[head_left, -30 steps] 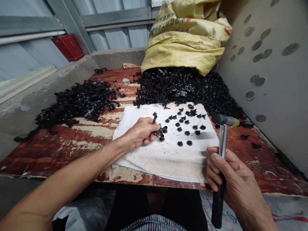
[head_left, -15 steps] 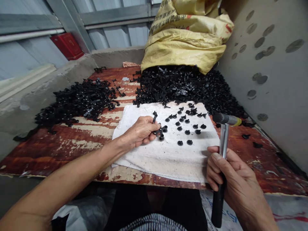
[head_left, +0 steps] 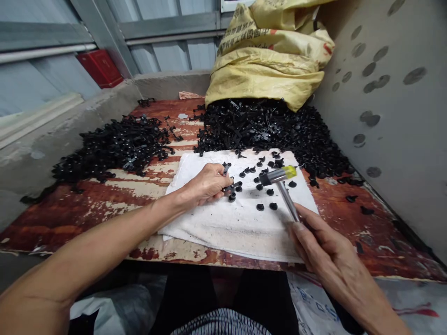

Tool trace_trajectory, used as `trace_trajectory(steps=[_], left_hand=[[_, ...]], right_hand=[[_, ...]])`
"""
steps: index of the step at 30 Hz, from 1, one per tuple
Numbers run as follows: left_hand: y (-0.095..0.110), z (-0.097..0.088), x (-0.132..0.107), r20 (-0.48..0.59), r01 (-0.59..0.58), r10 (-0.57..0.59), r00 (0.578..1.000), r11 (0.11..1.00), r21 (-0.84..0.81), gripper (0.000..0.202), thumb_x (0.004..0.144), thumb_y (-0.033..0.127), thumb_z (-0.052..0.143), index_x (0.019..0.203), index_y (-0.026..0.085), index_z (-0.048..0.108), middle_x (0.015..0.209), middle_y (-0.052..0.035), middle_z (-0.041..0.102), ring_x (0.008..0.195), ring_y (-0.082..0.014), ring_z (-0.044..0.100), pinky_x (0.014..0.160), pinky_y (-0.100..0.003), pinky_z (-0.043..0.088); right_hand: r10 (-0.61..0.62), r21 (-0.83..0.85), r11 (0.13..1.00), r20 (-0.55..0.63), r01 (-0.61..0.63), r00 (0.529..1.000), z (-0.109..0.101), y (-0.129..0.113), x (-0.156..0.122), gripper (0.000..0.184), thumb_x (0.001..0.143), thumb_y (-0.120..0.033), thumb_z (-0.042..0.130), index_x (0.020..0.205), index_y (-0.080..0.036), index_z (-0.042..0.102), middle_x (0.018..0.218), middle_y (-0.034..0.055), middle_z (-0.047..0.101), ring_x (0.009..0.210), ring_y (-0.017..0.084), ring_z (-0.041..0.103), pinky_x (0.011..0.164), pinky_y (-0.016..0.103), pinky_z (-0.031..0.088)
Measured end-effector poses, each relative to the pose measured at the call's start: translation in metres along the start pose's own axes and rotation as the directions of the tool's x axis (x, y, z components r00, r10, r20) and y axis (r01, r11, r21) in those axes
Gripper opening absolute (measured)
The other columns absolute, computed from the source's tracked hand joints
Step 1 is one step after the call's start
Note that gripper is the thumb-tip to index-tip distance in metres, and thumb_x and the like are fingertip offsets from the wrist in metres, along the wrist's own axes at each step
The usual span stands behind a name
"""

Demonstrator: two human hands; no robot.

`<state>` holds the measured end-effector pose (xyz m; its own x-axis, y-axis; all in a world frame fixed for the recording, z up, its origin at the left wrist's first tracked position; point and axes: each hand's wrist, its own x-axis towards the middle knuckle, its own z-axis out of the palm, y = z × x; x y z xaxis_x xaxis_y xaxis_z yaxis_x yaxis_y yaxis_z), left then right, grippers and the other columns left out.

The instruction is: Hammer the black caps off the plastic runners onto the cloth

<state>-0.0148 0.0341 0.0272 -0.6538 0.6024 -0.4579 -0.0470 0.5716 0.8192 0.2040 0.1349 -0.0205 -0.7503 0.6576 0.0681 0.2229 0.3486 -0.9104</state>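
Note:
My left hand (head_left: 208, 182) pinches a small black branched plastic part (head_left: 231, 187) over a white cloth (head_left: 209, 228); its arms stick out past my fingertips, and the rest is hidden by them. In my right hand (head_left: 326, 249) is a small hammer (head_left: 287, 199) with a metal shaft, a black face on one end of its head and a yellow one on the other. The hammer's head is tilted to the left, above several round black caps (head_left: 274, 206) that lie on the cloth's right half.
A heap of black plastic parts (head_left: 115, 144) lies on the worn red-brown table (head_left: 139, 186) at left. A larger heap (head_left: 244, 125) spills from a yellow woven sack (head_left: 265, 70) behind the cloth. A spotted wall (head_left: 394, 135) bounds the right side; a red box (head_left: 99, 68) sits back left.
My right hand has tipped the hammer to the left, bringing its head over the caps. My left hand stays almost in place with the black part, which has turned slightly.

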Motion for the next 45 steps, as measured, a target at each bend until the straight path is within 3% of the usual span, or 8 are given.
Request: trace_trajectory(steps=[5, 8, 12, 17, 22, 33, 41, 45], left_hand=[[-0.001, -0.001, -0.003, 0.024, 0.010, -0.009, 1.000, 0.999, -0.040, 0.026, 0.088, 0.009, 0.053, 0.067, 0.020, 0.041, 0.045, 0.0057, 0.051, 0.028, -0.0020, 0.036, 0.031, -0.016, 0.018], [-0.003, 0.000, -0.004, 0.033, 0.005, -0.003, 0.999, 0.998, -0.059, 0.027, 0.089, 0.011, 0.053, 0.067, 0.021, 0.040, 0.038, 0.0085, 0.043, 0.027, -0.0026, 0.033, 0.032, -0.017, 0.017], [-0.007, 0.001, -0.001, 0.033, -0.038, 0.039, 0.999, 0.998, -0.044, 0.026, 0.088, 0.013, 0.055, 0.068, 0.021, 0.041, 0.040, 0.0072, 0.046, 0.027, -0.0029, 0.033, 0.031, -0.018, 0.015], [-0.008, 0.000, -0.002, 0.039, -0.078, 0.081, 0.996, 0.995, -0.070, 0.027, 0.087, 0.010, 0.054, 0.066, 0.021, 0.040, 0.041, 0.0068, 0.045, 0.028, -0.0031, 0.035, 0.031, -0.018, 0.016], [-0.002, -0.001, -0.010, 0.042, -0.015, 0.018, 0.999, 0.998, -0.060, 0.028, 0.090, 0.010, 0.051, 0.067, 0.021, 0.040, 0.036, 0.0077, 0.041, 0.026, -0.0032, 0.029, 0.032, -0.018, 0.014], [-0.014, -0.001, 0.000, 0.070, -0.019, 0.027, 0.997, 0.993, -0.113, 0.025, 0.089, 0.012, 0.052, 0.068, 0.021, 0.041, 0.045, 0.0047, 0.050, 0.029, -0.0027, 0.033, 0.034, -0.018, 0.016], [-0.016, -0.003, 0.004, 0.109, -0.027, 0.026, 0.994, 1.000, 0.009, 0.020, 0.091, 0.023, 0.048, 0.071, 0.020, 0.048, 0.044, 0.0050, 0.044, 0.029, -0.0044, 0.030, 0.034, -0.020, 0.016], [-0.016, -0.017, 0.005, 0.023, -0.100, 0.099, 0.995, 0.994, 0.048, 0.020, 0.088, 0.015, 0.045, 0.070, 0.017, 0.051, 0.061, 0.0000, 0.057, 0.036, -0.0039, 0.039, 0.034, -0.019, 0.023]], right_hand=[[-0.511, -0.339, 0.805, 0.022, 0.488, 0.859, 0.003, -0.015, 0.008, 0.054, 0.093, -0.015, 0.045, 0.146, -0.027, 0.042, 0.121, 0.0101, 0.067, 0.089, 0.019, 0.069, 0.082, 0.034, 0.056], [-0.615, -0.469, 0.679, 0.056, 0.565, 0.786, 0.006, -0.016, 0.015, 0.066, 0.091, -0.006, 0.042, 0.152, -0.029, 0.032, 0.098, 0.0067, 0.070, 0.065, 0.015, 0.065, 0.060, 0.027, 0.055], [-0.587, -0.613, 0.547, 0.205, 0.570, 0.783, 0.004, -0.018, 0.018, 0.063, 0.088, -0.007, 0.039, 0.149, -0.023, 0.039, 0.069, 0.0018, 0.059, 0.044, 0.015, 0.051, 0.035, 0.023, 0.038], [-0.621, -0.530, 0.649, 0.045, 0.546, 0.782, 0.002, -0.028, 0.012, 0.070, 0.089, -0.006, 0.041, 0.153, -0.031, 0.028, 0.080, 0.0050, 0.062, 0.057, 0.017, 0.055, 0.050, 0.027, 0.048], [-0.489, -0.561, 0.651, 0.206, 0.512, 0.848, 0.004, -0.022, 0.014, 0.061, 0.085, -0.011, 0.041, 0.142, -0.029, 0.049, 0.069, 0.0024, 0.057, 0.043, 0.014, 0.044, 0.039, 0.024, 0.039], [-0.513, -0.498, 0.727, 0.064, 0.472, 0.856, 0.005, -0.018, 0.017, 0.062, 0.087, -0.012, 0.043, 0.146, -0.029, 0.045, 0.076, 0.0041, 0.059, 0.055, 0.017, 0.052, 0.051, 0.029, 0.049], [-0.436, -0.646, 0.623, 0.181, 0.441, 0.881, 0.003, -0.020, 0.024, 0.057, 0.086, -0.016, 0.040, 0.140, -0.027, 0.053, 0.070, 0.0043, 0.061, 0.045, 0.014, 0.048, 0.039, 0.024, 0.037], [-0.406, -0.484, 0.756, 0.184, 0.442, 0.895, -0.002, -0.015, 0.022, 0.046, 0.088, -0.022, 0.043, 0.130, -0.028, 0.062, 0.089, 0.0082, 0.071, 0.060, 0.019, 0.062, 0.049, 0.029, 0.050]])
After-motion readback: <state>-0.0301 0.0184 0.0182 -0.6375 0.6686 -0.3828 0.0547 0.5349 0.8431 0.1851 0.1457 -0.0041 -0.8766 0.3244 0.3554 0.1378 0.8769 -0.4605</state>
